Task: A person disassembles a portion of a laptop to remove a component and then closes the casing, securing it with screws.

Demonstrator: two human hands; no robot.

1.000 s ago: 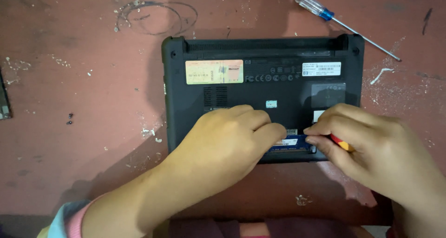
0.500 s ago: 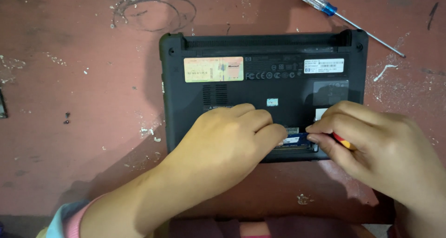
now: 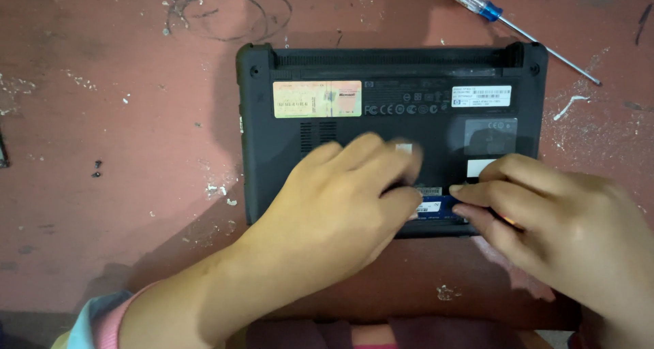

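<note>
Both hands meet over the small blue memory module (image 3: 439, 206) lying crosswise at the upturned laptop's (image 3: 381, 117) lower edge, left hand (image 3: 340, 206) pressing with curled fingers, right hand (image 3: 565, 233) pinching its right end.

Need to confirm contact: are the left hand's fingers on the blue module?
Touching. The head view shows the left hand fingertips pressed on the blue module in the laptop.

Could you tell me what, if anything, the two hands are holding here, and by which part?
Both the left hand and right hand pinch a small blue memory module by its side ends, at the near edge of the upturned black laptop.
</note>
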